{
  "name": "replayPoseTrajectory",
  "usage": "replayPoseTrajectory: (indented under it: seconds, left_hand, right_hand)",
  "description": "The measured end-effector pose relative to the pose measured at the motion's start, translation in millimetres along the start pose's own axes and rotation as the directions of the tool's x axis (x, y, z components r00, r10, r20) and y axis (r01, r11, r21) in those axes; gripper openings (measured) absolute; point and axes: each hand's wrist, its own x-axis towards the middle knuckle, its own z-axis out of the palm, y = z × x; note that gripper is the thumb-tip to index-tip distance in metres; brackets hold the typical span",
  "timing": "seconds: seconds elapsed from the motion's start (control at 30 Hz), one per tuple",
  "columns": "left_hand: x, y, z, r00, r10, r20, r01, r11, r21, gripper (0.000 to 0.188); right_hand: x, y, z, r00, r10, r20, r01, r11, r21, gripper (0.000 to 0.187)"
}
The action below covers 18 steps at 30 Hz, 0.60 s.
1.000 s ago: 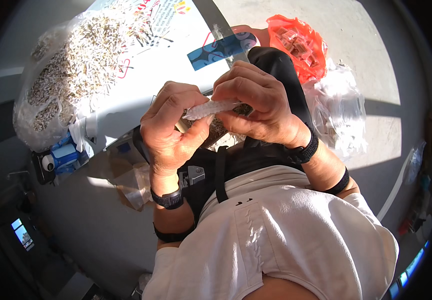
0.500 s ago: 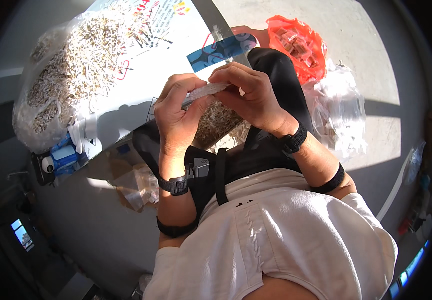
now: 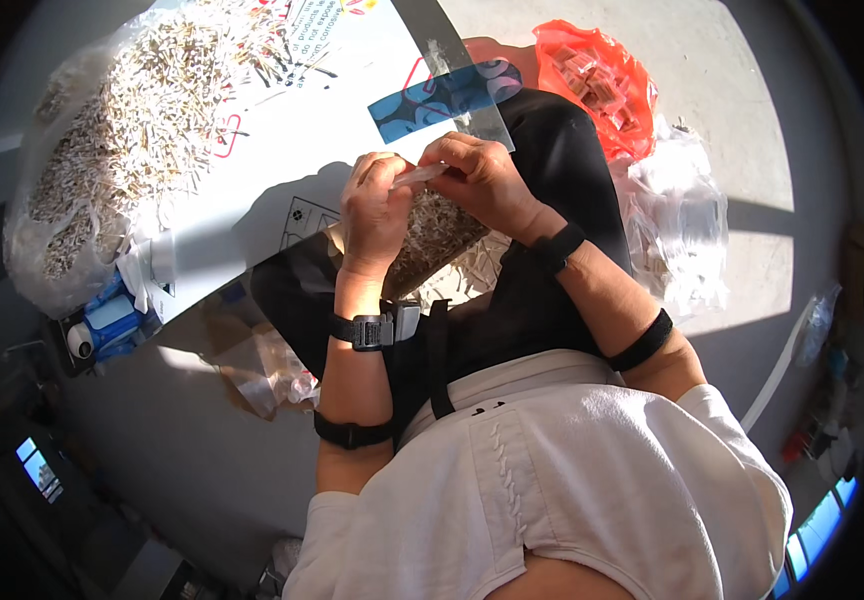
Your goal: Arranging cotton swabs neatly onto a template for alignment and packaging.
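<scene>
While your left hand (image 3: 377,215) and right hand (image 3: 482,180) meet above your lap, the fingers of both pinch the top edge of a small clear bag (image 3: 432,235) filled with pale sticks, which hangs between them over your black trousers (image 3: 562,160). Loose sticks (image 3: 467,270) lie on your lap just below it. A white printed sheet (image 3: 282,130) heaped with more sticks lies ahead of you, an orange bag (image 3: 592,80) and clear bags (image 3: 682,230) to your right.

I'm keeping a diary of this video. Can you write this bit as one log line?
left hand: pinching small clear bag top | right hand: pinching same top | small clear bag: holds pale sticks, over lap | orange bag: right
</scene>
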Motion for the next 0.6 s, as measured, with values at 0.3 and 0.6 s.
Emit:
replayPoseTrajectory:
  seconds: [0.3, 0.6]
  left_hand:
    - [-6, 19, -10, 0.957, 0.251, -0.146, -0.218, 0.953, 0.208, 0.031]
    - [-18, 63, -8, 0.882, 0.469, 0.053, -0.471, 0.866, 0.167, 0.037]
  right_hand:
    - [-9, -25, -8, 0.944, 0.330, 0.016, -0.286, 0.793, 0.539, 0.017]
    - [-15, -35, -24, 0.774, 0.536, 0.337, -0.474, 0.137, 0.870, 0.012]
